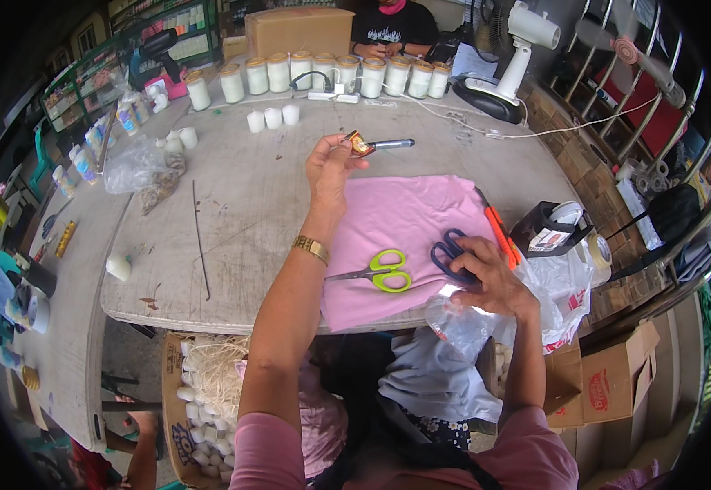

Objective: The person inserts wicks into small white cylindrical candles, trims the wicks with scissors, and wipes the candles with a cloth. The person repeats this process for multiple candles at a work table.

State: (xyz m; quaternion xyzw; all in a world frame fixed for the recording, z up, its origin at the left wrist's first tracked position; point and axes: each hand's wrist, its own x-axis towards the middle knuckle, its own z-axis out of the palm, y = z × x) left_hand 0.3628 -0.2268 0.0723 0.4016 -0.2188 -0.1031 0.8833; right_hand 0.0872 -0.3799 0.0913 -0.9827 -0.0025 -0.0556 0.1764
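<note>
My left hand (328, 167) is stretched out over the grey table (233, 204), its fingers pinching a small orange and black box (360, 144). A dark marker pen (391, 144) lies just right of that box. My right hand (490, 273) rests on the blue-handled scissors (448, 249) and presses a clear plastic bag (458, 322) at the table's near edge. Both lie on a pink cloth (396, 237). Green-handled scissors (384, 271) sit on the cloth between my arms. An orange cutter (498, 233) lies along the cloth's right edge.
A row of white jar candles (323, 73) and small white candles (272, 118) stand at the back, with a power strip and cable. A white fan (511, 57), a tape dispenser (553, 229), a cardboard box (298, 31) and another person (392, 24) are nearby. A box of candles (200, 392) sits below.
</note>
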